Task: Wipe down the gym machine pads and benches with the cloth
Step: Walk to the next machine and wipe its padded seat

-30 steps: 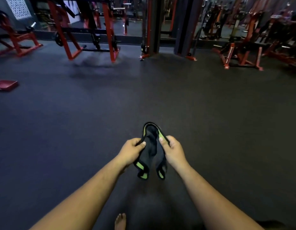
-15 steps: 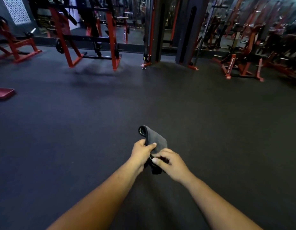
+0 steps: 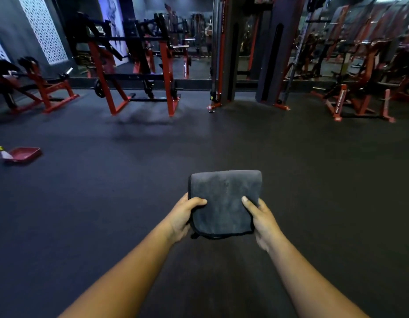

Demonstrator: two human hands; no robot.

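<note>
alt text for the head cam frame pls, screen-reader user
Two bare hands, left hand and right hand, hold a folded dark grey microfibre cloth by its sides above black rubber gym flooring. Red-framed weight machines line the far wall; a red plastic tray lies on the floor at left.

gym, red weight machines (image 3: pixel 134 72), rubber floor (image 3: pixel 313 168)

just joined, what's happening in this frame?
A person stands on the dark rubber gym floor holding a folded grey microfibre cloth flat out in front. The left hand and right hand each grip a side, thumbs on top. No pad or bench is being wiped yet; the red-framed machines stand across the floor. A red tray lies on the floor to the left.
</note>
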